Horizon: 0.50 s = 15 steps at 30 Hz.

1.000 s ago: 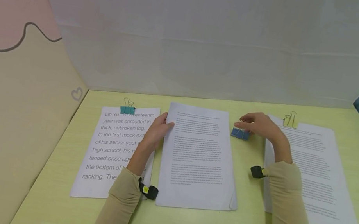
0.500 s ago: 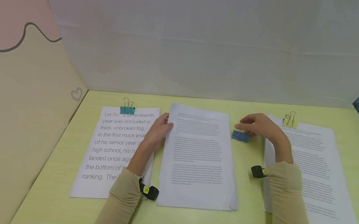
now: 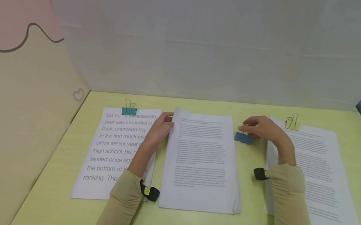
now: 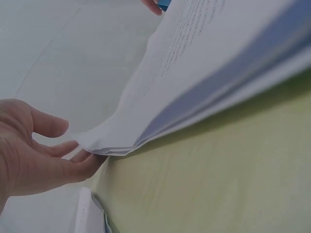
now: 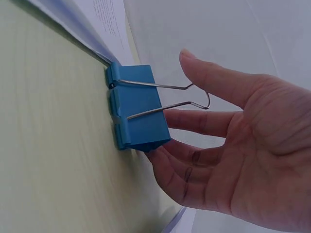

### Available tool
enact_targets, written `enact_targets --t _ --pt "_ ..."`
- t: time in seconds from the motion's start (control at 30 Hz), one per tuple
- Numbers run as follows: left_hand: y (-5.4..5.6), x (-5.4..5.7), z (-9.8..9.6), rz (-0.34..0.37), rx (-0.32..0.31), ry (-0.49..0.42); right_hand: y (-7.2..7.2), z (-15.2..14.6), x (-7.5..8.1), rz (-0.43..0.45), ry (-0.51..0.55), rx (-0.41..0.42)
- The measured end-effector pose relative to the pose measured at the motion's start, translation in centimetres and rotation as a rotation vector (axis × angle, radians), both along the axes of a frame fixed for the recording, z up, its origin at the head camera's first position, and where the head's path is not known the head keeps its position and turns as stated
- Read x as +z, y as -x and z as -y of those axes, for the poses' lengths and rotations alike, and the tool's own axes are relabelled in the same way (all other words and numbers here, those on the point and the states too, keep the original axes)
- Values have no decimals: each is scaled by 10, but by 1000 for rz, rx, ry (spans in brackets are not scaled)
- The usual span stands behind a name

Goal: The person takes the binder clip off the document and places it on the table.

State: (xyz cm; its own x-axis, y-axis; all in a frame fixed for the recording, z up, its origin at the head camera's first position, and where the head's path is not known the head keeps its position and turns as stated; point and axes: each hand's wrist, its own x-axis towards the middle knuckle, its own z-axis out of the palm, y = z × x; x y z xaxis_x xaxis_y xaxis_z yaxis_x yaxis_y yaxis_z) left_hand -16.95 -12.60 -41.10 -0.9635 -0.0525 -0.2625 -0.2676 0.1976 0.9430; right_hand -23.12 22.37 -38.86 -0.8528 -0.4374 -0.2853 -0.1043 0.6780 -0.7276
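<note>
A stack of printed paper [image 3: 193, 198] lies in the middle of the table. At its upper left edge is my left hand [image 3: 159, 131]. In the left wrist view, the fingers of my left hand [image 4: 43, 155] lie under the raised corner of the stack [image 4: 194, 63], with the thumb apart above. My right hand [image 3: 265, 128] holds a blue binder clip [image 3: 244, 138] just right of the stack's top. Seen from the right wrist, the thumb is by the clip's wire handles and the other fingers are behind the clip [image 5: 138, 107], partly hidden.
To the left lies a large-print stack [image 3: 111, 160] with a teal binder clip [image 3: 129, 111]. Another stack [image 3: 326, 180] with a yellow binder clip [image 3: 292, 125] lies to the right, partly under my right forearm. A white wall [image 3: 213, 46] rises behind the table.
The middle stack has shifted slightly to the right, and its upper left corner stands more raised. My right hand and the blue binder clip have moved very slightly right.
</note>
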Motion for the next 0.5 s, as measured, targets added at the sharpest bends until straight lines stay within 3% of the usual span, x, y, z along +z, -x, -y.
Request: enact_targets --t 0.27,0.5 --pt "-2 9 5 -12 5 64 -1 2 1 -78 -47 -9" --pt "-6 29 15 -133 37 91 -4 7 16 -170 -79 -75"
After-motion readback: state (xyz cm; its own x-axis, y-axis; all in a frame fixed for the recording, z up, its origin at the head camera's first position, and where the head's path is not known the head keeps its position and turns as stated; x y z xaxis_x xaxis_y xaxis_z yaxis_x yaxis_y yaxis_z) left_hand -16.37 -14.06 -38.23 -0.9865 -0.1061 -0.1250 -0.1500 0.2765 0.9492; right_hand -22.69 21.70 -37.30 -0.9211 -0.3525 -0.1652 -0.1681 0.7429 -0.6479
